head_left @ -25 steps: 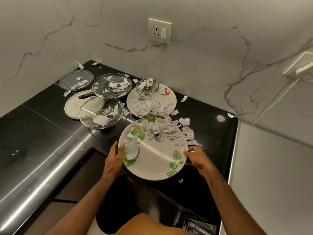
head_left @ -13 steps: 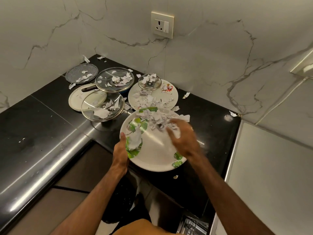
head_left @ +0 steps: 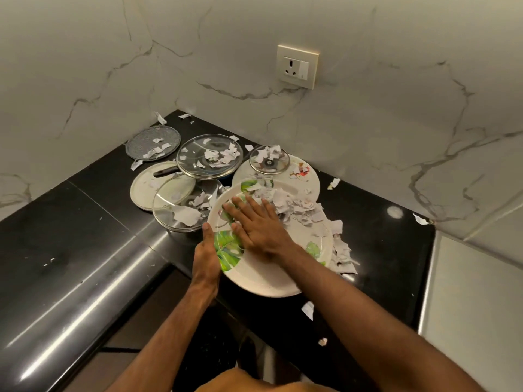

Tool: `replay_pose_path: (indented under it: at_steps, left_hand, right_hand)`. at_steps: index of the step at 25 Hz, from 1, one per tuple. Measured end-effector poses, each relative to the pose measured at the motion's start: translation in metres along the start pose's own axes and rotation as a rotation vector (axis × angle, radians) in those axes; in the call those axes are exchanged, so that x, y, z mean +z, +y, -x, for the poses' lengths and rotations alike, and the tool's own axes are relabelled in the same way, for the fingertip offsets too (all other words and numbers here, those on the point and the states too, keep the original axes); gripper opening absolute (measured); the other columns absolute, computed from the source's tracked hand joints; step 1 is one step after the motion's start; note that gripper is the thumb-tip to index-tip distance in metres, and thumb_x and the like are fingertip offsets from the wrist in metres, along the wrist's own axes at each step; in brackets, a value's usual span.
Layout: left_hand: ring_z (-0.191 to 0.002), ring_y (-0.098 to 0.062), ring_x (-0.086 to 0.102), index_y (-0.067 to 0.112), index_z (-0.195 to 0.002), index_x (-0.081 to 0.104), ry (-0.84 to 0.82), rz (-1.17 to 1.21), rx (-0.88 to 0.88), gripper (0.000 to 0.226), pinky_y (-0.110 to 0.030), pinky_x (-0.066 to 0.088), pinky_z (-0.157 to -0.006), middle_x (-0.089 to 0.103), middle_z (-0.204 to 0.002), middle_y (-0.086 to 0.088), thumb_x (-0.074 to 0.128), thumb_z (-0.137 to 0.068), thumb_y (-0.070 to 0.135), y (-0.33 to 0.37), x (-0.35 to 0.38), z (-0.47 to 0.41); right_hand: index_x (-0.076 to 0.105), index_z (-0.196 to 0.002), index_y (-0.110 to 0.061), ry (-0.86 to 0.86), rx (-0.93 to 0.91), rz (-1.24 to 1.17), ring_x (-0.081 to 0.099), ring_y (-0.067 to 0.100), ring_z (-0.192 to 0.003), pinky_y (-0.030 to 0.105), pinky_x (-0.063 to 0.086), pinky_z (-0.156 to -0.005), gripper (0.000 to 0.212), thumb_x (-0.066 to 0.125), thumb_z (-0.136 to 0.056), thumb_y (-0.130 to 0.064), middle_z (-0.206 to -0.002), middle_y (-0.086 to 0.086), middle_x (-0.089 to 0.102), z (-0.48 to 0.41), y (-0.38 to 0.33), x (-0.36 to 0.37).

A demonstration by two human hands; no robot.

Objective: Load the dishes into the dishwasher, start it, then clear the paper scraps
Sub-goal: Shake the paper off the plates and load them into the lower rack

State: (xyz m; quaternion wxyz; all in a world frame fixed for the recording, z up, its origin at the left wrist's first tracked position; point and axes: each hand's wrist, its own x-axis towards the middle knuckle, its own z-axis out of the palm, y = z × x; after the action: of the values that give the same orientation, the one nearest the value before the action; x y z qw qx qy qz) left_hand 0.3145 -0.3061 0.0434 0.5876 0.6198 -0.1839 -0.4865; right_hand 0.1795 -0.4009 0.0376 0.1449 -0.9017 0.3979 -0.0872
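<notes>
The leaf-print plate looks stiff, glazed, slippery and breakable, so it is best taken by the rim. The paper scraps are near weightless and should scatter at a touch. The left grip clamps the rim, thumb on top. The right grip lies flat on the plate beside it, fingers straight. Half a second ago it hovered over the far scraps; now it has crossed toward the left grip.

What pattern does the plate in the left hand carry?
The plate is white with green leaf prints near its rim, clearest in the head view.
</notes>
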Motion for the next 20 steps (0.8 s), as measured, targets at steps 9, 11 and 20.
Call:
replay_pose_path:
  at_steps: [9,11,20]
  left_hand:
    - [-0.1,-0.033,0.075,0.021,-0.11,0.075,0.095,-0.015,0.09,0.05,-0.044,0.058,-0.091,0.079,-0.104,-0.01,0.042,-0.104,0.059,0.027,-0.038,-0.065]
    - [-0.099,-0.031,0.075,0.022,-0.11,0.073,0.094,-0.019,0.088,0.048,-0.041,0.058,-0.088,0.08,-0.099,-0.006,0.04,-0.105,0.056,0.029,-0.04,-0.072]
    - [-0.089,-0.031,0.077,0.005,-0.111,0.074,-0.117,-0.186,0.015,0.062,-0.037,0.061,-0.078,0.079,-0.097,-0.016,0.038,-0.107,0.056,0.023,0.001,-0.066]
  right_hand:
    - [0.005,-0.165,-0.043,-0.012,0.495,-0.039,-0.005,0.028,-0.161,0.059,-0.002,-0.127,0.06,0.012,-0.108,-0.06,-0.175,-0.004,-0.007,-0.024,0.104,-0.007]
    - [0.008,-0.167,-0.035,0.029,0.642,-0.103,-0.004,0.028,-0.161,0.059,-0.003,-0.127,0.065,0.017,-0.108,-0.061,-0.175,-0.001,-0.005,-0.017,0.115,-0.01]
    - [0.01,-0.166,-0.033,0.083,0.317,-0.271,0.001,0.009,-0.16,0.049,0.002,-0.129,0.069,0.022,-0.107,-0.065,-0.175,-0.011,0.002,-0.042,0.048,0.002]
